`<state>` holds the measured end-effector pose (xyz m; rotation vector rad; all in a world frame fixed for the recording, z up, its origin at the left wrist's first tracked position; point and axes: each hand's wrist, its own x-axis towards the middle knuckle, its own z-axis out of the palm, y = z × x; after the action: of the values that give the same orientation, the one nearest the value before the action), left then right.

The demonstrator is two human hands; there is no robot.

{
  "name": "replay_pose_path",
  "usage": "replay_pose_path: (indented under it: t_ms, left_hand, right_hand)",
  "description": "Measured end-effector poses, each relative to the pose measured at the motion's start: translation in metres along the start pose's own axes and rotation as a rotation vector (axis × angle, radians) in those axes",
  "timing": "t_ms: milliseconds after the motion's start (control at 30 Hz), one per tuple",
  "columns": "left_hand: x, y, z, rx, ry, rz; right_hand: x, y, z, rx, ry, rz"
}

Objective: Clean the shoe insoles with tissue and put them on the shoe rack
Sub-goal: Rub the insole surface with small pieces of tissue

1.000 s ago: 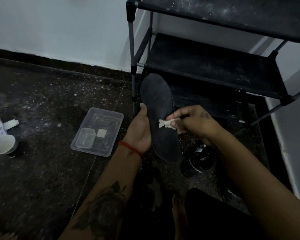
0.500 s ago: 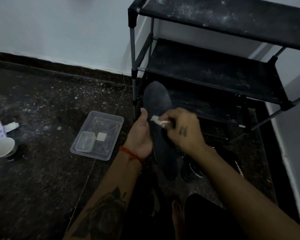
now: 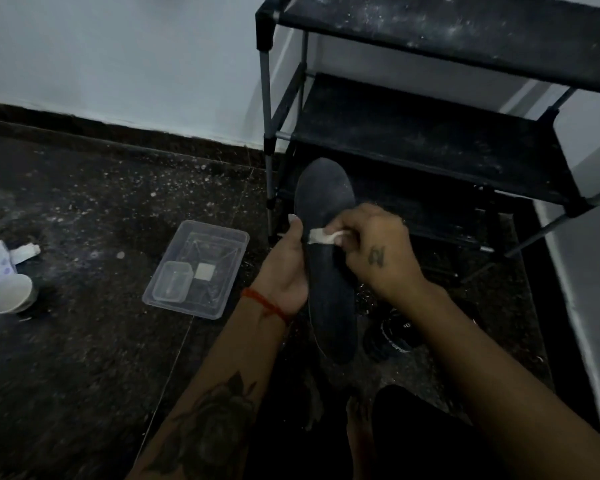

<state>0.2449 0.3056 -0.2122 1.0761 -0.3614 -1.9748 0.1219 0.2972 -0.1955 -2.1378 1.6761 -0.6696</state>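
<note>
The shoe rack (image 3: 430, 140) stood at one o'clock, its dark shelves dusty. Before it the left hand (image 3: 284, 268) clasped the black insole (image 3: 329, 271) by its edge, while the right hand (image 3: 374, 247) pinched a tissue (image 3: 321, 236) against it. The insole looked light and bendy, best gripped mid-length. At nine o'clock, a clear tray (image 3: 229, 271) lay on the speckled floor (image 3: 84, 341).
</note>
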Motion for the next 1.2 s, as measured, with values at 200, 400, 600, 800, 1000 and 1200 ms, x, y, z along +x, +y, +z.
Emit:
replay_pose_path:
  t_ms: [200, 400, 600, 800, 1000, 1200]
  left_hand:
    - [0.0, 0.003, 0.001, -0.026, 0.074, 0.025]
    - [0.004, -0.001, -0.002, -0.089, -0.008, -0.051]
    - [0.006, -0.003, -0.003, -0.024, 0.015, -0.022]
    - [0.004, 0.002, -0.005, 0.026, 0.048, 0.02]
    - [-0.001, 0.001, 0.0, -0.035, -0.016, -0.031]
    - [0.002, 0.0, -0.002, 0.02, 0.023, -0.008]
  right_hand:
    - [-0.001, 0.002, -0.017, 0.093, -0.432, -0.111]
    - [0.0, 0.011, -0.022, -0.227, -0.16, 0.022]
    - [0.003, 0.007, 0.013, 0.064, -0.027, 0.1]
    - [0.003, 0.003, -0.004, 0.181, -0.332, -0.091]
    - [0.004, 0.023, -0.007, -0.006, 0.01, 0.086]
    - [0.002, 0.004, 0.011, 0.117, -0.01, -0.058]
